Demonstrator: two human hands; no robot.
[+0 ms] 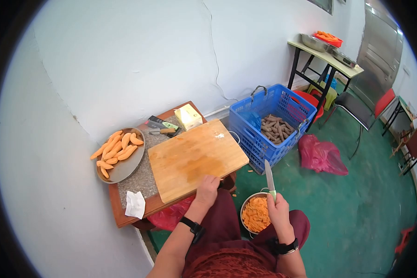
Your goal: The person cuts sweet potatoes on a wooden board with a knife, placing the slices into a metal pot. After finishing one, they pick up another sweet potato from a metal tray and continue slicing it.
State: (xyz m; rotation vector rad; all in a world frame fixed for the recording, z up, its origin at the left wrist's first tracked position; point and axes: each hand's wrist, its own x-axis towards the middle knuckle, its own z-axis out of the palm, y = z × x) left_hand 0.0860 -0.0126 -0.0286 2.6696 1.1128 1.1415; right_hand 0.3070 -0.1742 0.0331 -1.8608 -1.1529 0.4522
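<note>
My right hand [278, 211] is wrapped round the pale green handle of a kitchen knife [269, 177], its blade pointing up and away from me. Just below that hand, a metal pot [243, 224] full of orange sweet potato slices [255, 214] stands on the floor. At the near edge of a wooden cutting board [194, 160], my left hand [208, 189] has its fingers bent together; what they hold, if anything, is hidden. Damp marks show on the board. To its left, peeled sweet potatoes [118, 149] lie in an oval metal tray [127, 167].
A low table [150, 173] carries the board, a peeler [162, 131], a tissue pack [188, 116] and a crumpled tissue [135, 205]. Beyond stands a blue crate [250, 139] of unpeeled sweet potatoes [276, 129]. A pink plastic bag [320, 156] and a chair [356, 105] are to the right.
</note>
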